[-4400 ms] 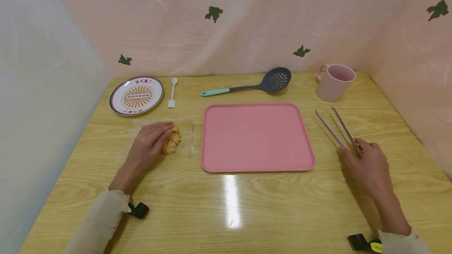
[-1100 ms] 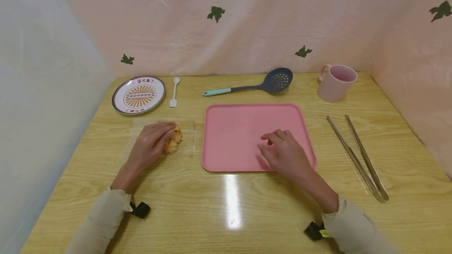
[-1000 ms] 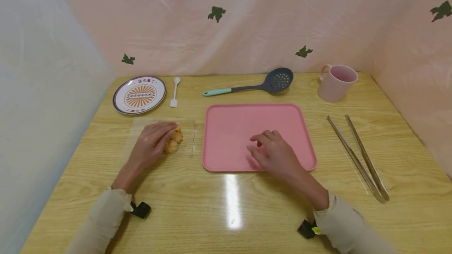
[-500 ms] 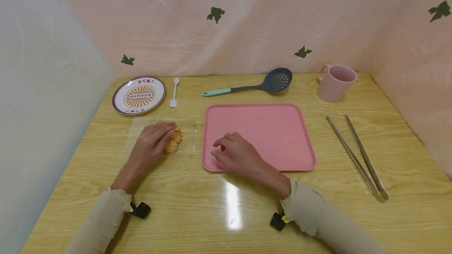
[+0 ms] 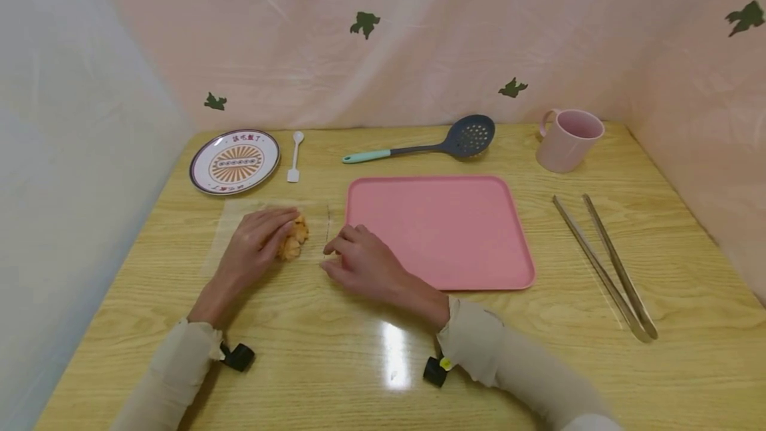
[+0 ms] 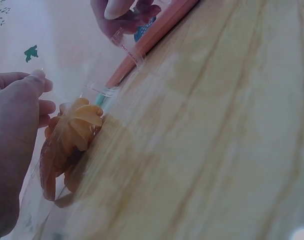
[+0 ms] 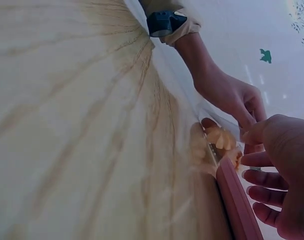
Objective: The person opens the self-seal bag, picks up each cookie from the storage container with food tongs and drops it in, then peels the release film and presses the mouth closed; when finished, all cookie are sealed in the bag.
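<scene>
A clear plastic bag (image 5: 316, 230) lies on the table with several golden, ridged cookies (image 5: 293, 242) inside. My left hand (image 5: 251, 245) pinches the bag by its film at the cookies; in the left wrist view the thumb and fingers of the left hand (image 6: 16, 110) meet above the cookies (image 6: 77, 125). My right hand (image 5: 366, 263) hovers at the bag's right-hand edge, over the left rim of a pink tray (image 5: 443, 231), thumb and fingers apart. In the right wrist view its fingers (image 7: 267, 177) are loosely bent, holding nothing.
Metal tongs (image 5: 619, 278) lie spread to the right of the tray. Behind stand a pink mug (image 5: 565, 145), a slotted skimmer (image 5: 469, 136) with a mint handle, a small white spoon (image 5: 295, 157) and a patterned plate (image 5: 235, 161). A pale curtain (image 5: 431, 38) hangs behind the table.
My right hand has let go of the tongs, which now lie on the table, and has moved left across the tray to the bag's edge. My left hand has stayed at the bag.
</scene>
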A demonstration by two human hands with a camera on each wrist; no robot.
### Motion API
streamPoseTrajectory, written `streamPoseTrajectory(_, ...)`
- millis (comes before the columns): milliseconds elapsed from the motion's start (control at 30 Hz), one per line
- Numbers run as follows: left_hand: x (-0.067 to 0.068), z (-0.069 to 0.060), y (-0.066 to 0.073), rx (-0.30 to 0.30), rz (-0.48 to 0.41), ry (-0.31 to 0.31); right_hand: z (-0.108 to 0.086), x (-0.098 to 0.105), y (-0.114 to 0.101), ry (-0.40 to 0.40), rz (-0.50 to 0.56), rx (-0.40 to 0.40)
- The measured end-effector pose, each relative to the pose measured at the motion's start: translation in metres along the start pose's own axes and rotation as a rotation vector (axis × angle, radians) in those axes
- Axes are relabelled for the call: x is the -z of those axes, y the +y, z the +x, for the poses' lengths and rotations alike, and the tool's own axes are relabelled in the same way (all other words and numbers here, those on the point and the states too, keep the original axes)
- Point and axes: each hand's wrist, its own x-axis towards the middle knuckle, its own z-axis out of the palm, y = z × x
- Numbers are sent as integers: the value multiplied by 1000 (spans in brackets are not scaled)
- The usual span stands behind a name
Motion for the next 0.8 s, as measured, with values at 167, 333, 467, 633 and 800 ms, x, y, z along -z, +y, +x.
streamPoseTrajectory(167,0,0,0,9,5,-4,8,-8,-4,-4,-24,-10)
streamPoseTrajectory(333,1,0,1,24,2,-13,14,-13,-8,-36,-30,-59)
streamPoseTrajectory(467,0,0,1,38,-6,-18,17,-17,-11,-69,-37,-82)
streamPoseTrajectory(633,0,0,1,30,4,-23,20,-20,-14,-94,-35,-108)
streamPoseTrajectory(800,0,0,1,33,5,-26,21,-21,-15,-100,-27,-123)
